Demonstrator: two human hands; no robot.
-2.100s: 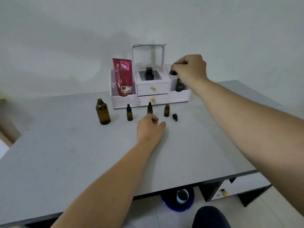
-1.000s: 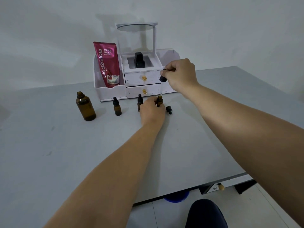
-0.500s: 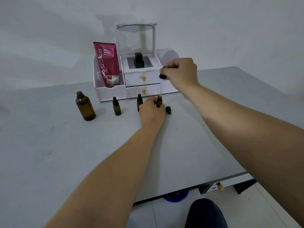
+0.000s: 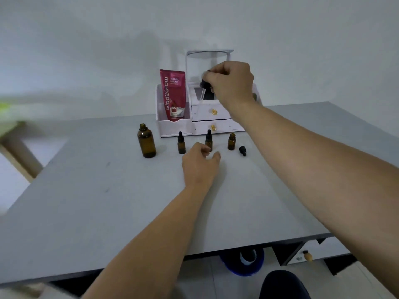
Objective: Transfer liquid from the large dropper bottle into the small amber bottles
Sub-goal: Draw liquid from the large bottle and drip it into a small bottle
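Observation:
The large amber bottle [image 4: 146,141] stands uncapped at the left of a row on the grey table [image 4: 108,201]. To its right stand three small amber bottles: the first [image 4: 181,143] and the middle one [image 4: 208,140] capped, the right one [image 4: 231,142] uncapped, its small black cap [image 4: 242,150] lying beside it. My right hand [image 4: 232,83] is raised over the organizer and pinches a dropper [image 4: 203,88] by its black bulb, glass tube slanting down. My left hand [image 4: 199,167] rests on the table just in front of the middle small bottle, fingers loosely curled, holding nothing.
A white organizer with two drawers and a mirror [image 4: 207,117] stands at the back against the wall, a red tube [image 4: 173,94] in its left compartment. A blue bucket [image 4: 241,260] sits on the floor below the table's front edge.
My left hand has let go of the right small bottle and drawn back toward me. My right hand has lifted the dropper up and away from that bottle, toward the organizer.

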